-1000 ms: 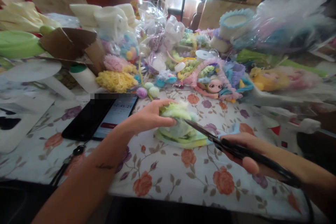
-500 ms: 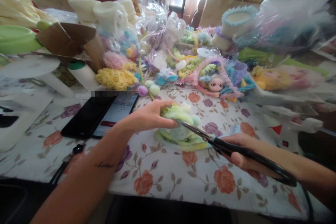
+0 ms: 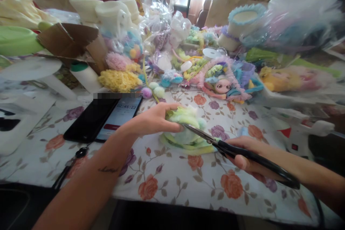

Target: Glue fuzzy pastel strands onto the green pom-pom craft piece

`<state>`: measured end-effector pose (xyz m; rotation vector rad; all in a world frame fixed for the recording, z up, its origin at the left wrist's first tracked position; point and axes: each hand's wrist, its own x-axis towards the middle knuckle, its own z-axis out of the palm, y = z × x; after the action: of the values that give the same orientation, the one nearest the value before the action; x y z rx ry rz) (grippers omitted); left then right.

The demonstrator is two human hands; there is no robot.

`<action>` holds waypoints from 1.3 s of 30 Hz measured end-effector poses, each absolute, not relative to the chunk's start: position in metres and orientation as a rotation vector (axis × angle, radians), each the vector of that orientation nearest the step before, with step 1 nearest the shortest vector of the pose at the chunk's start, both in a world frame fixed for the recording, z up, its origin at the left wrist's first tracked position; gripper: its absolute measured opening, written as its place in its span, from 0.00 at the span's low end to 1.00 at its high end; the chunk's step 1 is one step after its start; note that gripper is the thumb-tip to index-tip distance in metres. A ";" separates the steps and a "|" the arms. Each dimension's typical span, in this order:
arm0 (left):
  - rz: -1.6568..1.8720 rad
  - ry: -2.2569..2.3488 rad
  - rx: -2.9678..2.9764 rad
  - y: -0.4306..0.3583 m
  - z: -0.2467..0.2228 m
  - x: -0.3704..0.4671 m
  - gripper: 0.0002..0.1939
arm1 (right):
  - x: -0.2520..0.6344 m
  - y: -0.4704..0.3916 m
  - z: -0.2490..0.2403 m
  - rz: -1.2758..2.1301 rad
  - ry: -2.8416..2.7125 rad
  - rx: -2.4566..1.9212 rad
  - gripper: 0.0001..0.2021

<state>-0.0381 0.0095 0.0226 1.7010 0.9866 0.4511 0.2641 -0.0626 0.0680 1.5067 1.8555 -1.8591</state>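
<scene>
My left hand [image 3: 161, 118] is closed on a fluffy pale green and yellow craft piece [image 3: 185, 116] near the middle of the table, thumb along its near side. Below that fluff, a flat ring of yellow-green material [image 3: 185, 146] rests on the cloth. In my right hand [image 3: 250, 154] is a pair of black-handled scissors [image 3: 237, 151]. The scissor blades point up and left, their tips against the fluff beside my left thumb. Whether the tips pinch any of the fluff is hard to make out.
Two dark phones [image 3: 88, 122] lie to the left on the flowered tablecloth [image 3: 159, 183]. Along the back is a heap of pom-poms, yarn and plastic bags, with a doll's face [image 3: 222, 86] showing. A thread cone [image 3: 84, 76] leans by an open cardboard box [image 3: 70, 43]. A glue gun [image 3: 302, 133] is at the right.
Both hands keep nearly the same place. The scissor handles have shifted very slightly up and left, while the blade tips remain at the fluff.
</scene>
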 end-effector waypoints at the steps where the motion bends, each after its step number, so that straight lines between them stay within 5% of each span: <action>1: 0.454 0.982 1.697 0.009 0.023 -0.038 0.29 | 0.264 -0.062 0.067 -1.858 1.873 1.499 0.26; 39: 0.468 0.916 1.683 0.006 0.030 -0.034 0.22 | 0.259 -0.062 0.052 -1.830 2.043 1.520 0.26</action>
<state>-0.0340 0.0059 0.0298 1.6830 0.9157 0.4678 0.2586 -0.0618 0.0519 1.5197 2.0432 -1.8302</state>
